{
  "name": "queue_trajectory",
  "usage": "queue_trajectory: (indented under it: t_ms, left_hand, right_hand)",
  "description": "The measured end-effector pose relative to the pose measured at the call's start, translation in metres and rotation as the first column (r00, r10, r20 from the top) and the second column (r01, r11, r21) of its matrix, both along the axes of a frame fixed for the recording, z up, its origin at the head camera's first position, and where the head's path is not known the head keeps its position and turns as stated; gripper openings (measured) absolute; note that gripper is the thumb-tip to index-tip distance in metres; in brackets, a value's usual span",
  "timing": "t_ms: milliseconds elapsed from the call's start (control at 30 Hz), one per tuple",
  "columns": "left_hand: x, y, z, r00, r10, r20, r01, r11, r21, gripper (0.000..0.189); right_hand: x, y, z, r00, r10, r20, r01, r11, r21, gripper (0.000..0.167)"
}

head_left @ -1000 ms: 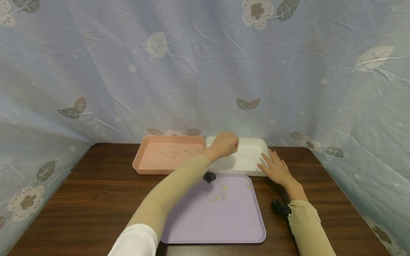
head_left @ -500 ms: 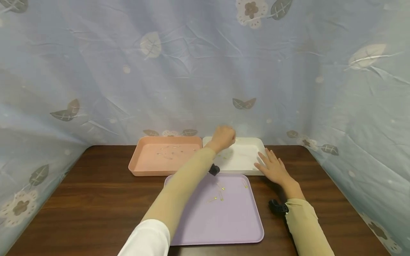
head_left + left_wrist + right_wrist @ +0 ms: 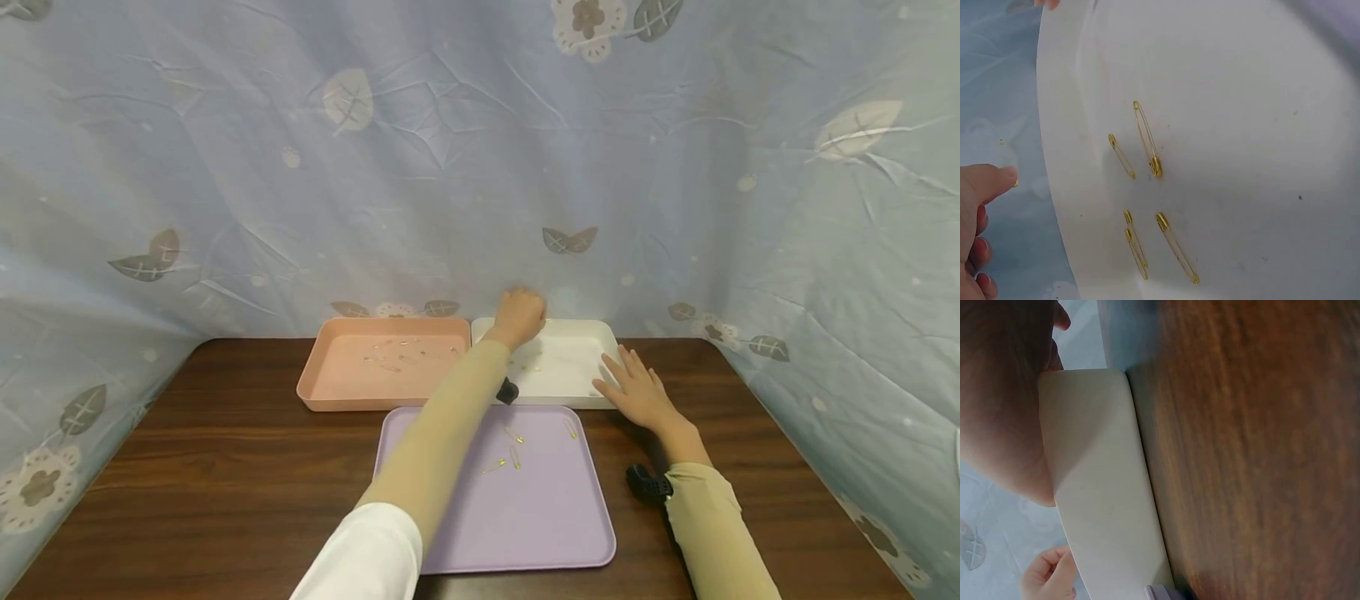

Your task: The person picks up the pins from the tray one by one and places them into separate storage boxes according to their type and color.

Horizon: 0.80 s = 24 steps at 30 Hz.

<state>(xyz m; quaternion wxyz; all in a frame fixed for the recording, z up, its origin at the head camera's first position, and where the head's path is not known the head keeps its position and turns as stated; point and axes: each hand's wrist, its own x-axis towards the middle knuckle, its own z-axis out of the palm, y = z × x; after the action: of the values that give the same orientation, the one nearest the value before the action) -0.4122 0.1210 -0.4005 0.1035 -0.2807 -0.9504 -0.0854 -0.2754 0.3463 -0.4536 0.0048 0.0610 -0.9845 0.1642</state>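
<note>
My left hand (image 3: 520, 317) is above the back left of the white tray (image 3: 573, 379), fingers curled. In the left wrist view its thumb and finger pinch a gold safety pin (image 3: 1015, 183), mostly hidden by the fingertips. Several gold safety pins (image 3: 1147, 140) lie on the white tray's floor below. My right hand (image 3: 639, 393) rests at the tray's right edge with its fingers spread and straight, holding nothing. On the purple tray (image 3: 525, 525) in front lie several more gold pins (image 3: 515, 457).
A pink tray (image 3: 345, 379) holding several small pins (image 3: 401, 357) stands left of the white one, close beside it. All three trays are on a dark wooden table (image 3: 225, 467). A patterned cloth (image 3: 450, 183) hangs behind.
My left hand has moved slightly back and up over the white tray, uncovering some pins there. The right hand keeps its place at the tray's edge. The head view has shifted a little.
</note>
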Motion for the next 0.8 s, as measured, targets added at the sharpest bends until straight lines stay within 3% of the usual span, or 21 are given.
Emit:
queue_trajectory:
  t_ms: [433, 800]
  left_hand:
    - [0.0, -0.001, -0.003, 1.0, -0.01, 0.02, 0.01, 1.0, -0.004, 0.014]
    - [0.013, -0.009, 0.006, 0.998, -0.069, 0.016, 0.068, 0.998, 0.017, 0.014]
  right_hand:
    - [0.0, -0.001, 0.001, 1.0, -0.003, -0.009, 0.003, 1.0, 0.013, 0.069]
    - [0.001, -0.002, 0.003, 1.0, 0.001, 0.005, -0.001, 1.0, 0.003, 0.069]
